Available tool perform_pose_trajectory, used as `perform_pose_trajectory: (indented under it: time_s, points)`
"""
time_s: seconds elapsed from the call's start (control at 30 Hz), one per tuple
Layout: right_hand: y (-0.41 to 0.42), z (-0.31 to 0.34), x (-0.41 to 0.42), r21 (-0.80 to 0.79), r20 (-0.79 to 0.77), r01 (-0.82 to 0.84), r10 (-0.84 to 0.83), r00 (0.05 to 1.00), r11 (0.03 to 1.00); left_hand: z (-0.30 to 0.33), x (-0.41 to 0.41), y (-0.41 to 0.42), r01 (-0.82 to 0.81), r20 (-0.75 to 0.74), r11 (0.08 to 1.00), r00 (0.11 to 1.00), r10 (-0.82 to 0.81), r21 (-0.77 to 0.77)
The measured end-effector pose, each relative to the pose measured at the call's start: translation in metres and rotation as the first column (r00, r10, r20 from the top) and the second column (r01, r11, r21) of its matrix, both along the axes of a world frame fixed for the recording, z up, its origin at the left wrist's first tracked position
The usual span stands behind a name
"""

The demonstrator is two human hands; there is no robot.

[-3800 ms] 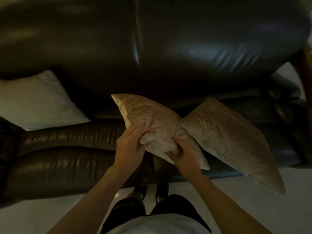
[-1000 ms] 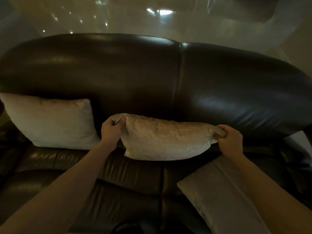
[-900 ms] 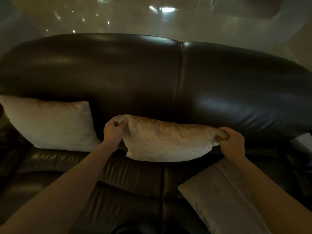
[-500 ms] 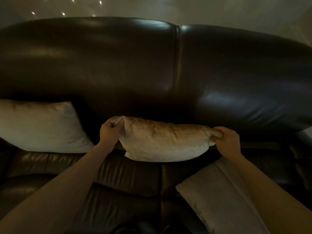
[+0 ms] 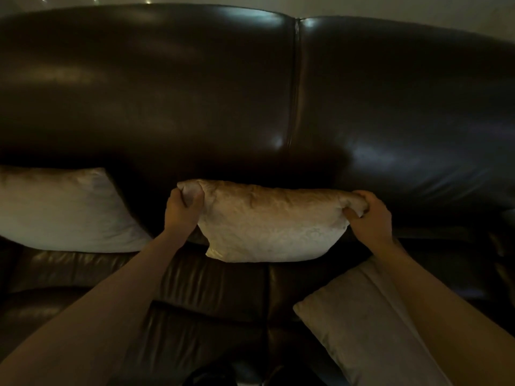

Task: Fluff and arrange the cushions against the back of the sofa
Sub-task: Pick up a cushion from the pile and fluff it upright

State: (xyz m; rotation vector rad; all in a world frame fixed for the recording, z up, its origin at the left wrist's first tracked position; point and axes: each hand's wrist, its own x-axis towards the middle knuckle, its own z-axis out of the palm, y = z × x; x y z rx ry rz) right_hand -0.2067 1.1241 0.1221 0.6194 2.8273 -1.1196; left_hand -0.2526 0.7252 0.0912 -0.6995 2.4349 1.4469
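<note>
A beige patterned cushion [image 5: 273,227] stands upright against the back of the dark brown leather sofa [image 5: 223,101], near the middle seam. My left hand [image 5: 181,210] grips its upper left corner and my right hand [image 5: 367,215] grips its upper right corner. A paler cushion [image 5: 61,210] leans against the sofa back at the left. A third beige cushion [image 5: 367,324] lies flat on the seat at the lower right, partly under my right forearm.
The sofa seat [image 5: 195,288] stretches across the lower view between the cushions. A strip of pale floor or wall [image 5: 390,6] shows above the sofa back. Something dark, perhaps my clothing, sits at the bottom edge.
Since 3.8 s ago the middle cushion went from the seat front up against the sofa back. Over the last second both hands kept their corner grips and the view tilted slightly downward.
</note>
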Motion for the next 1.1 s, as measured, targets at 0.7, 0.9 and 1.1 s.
perform_pose_trajectory:
  time_s: [0.7,0.9,1.1]
  points:
    - [-0.008,-0.019,0.010,-0.132,0.011,0.161,-0.161,0.987,0.978,-0.017,0.030,0.008,0.114,-0.092,0.993,0.989,-0.112,0.016]
    - [-0.016,-0.010,0.045,-0.015,-0.009,-0.002,0.001,1.000,1.000,-0.004,0.060,0.018,0.272,-0.155,0.932,0.937,-0.313,-0.238]
    - [-0.030,0.003,0.102,0.186,0.109,-0.287,0.271,0.956,0.940,0.021,0.111,0.042,0.425,-0.151,0.765,0.821,-0.551,-0.483]
